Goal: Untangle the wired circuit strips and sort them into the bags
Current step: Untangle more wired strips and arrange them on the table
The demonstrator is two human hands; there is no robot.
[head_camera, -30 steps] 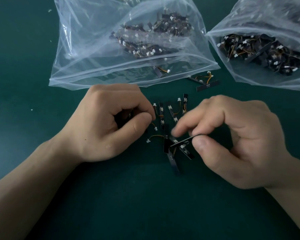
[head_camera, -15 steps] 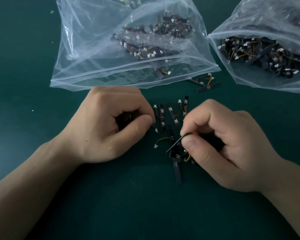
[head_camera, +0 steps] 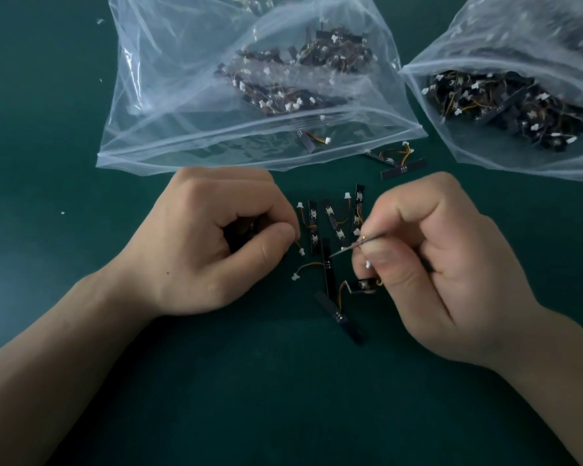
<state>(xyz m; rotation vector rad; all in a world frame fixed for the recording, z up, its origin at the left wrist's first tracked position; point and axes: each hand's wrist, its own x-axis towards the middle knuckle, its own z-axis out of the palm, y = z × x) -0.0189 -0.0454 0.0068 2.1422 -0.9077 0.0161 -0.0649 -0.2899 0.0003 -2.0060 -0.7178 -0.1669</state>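
No legible text; pale marks on circuit strips too small to read.

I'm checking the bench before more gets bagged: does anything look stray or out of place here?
Two wired strips lie apart from the loose pile, on the green mat in the gap between the left bag and the right bag, outside both. A small white fleck sits on the mat at left. No damage shows.
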